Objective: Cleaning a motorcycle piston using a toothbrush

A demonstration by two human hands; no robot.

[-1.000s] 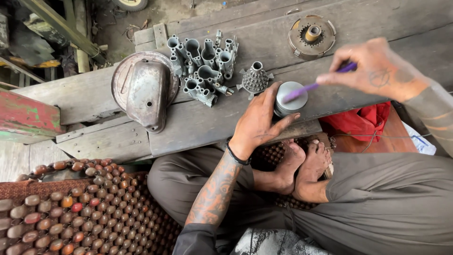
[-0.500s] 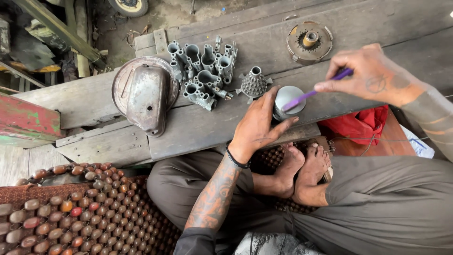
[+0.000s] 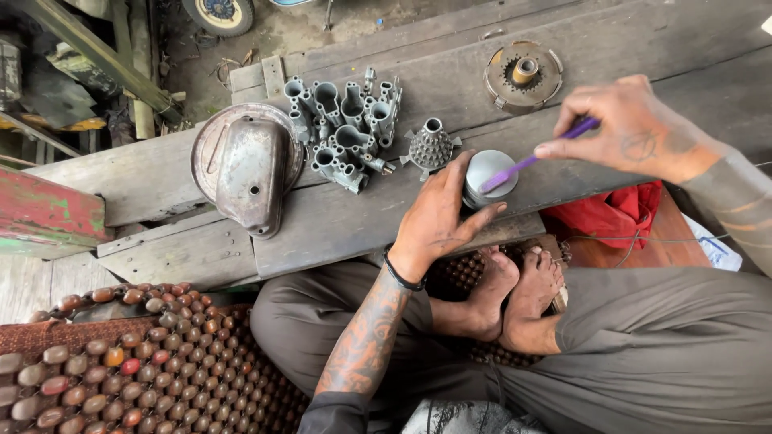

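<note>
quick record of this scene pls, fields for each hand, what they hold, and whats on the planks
left hand: steadies a round grey metal piston from the side
right hand: fingers pinch a purple toothbrush, its head on the piston top
surface: worn wooden planks
left of piston: spiked metal cone, cluster of grey cast tube parts, domed metal cover
behind piston: round gear plate
posture: seated cross-legged, bare feet

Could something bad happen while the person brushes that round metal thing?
Maybe. The round grey metal part stands near the plank edge, steadied only by the left hand, so a hard stroke of the purple brush in the right hand could tip it off. It might then land on the bare feet just below. The spiky cone part sits close by and could get bumped.
</note>
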